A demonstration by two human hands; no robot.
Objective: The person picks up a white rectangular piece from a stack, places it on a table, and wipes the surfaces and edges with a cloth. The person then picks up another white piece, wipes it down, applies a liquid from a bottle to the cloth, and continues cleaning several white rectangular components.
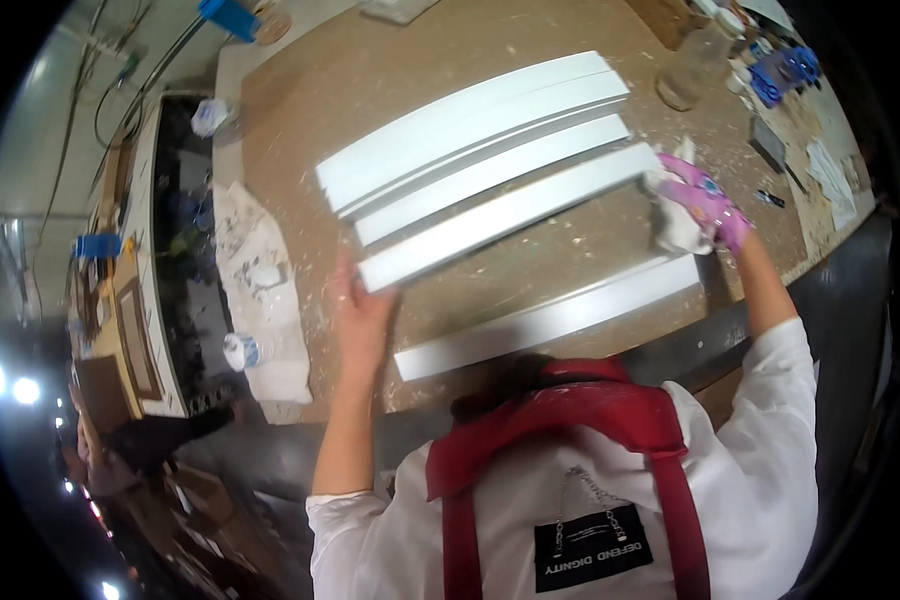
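A long white board lies slanted across the brown work surface. At its left end my bare left hand grips it, with the fingers along the end and the thumb at the near corner. My right hand, in a pink and purple patterned glove, is closed on a white cloth at the board's right end. Beyond the held board lie a narrow white board and several more white boards side by side. Closer to my body rests a separate white strip.
A clear jar stands at the far right, near a blue object and a dark block. Along the left edge are a stained cloth and a white cup. A person is at lower left.
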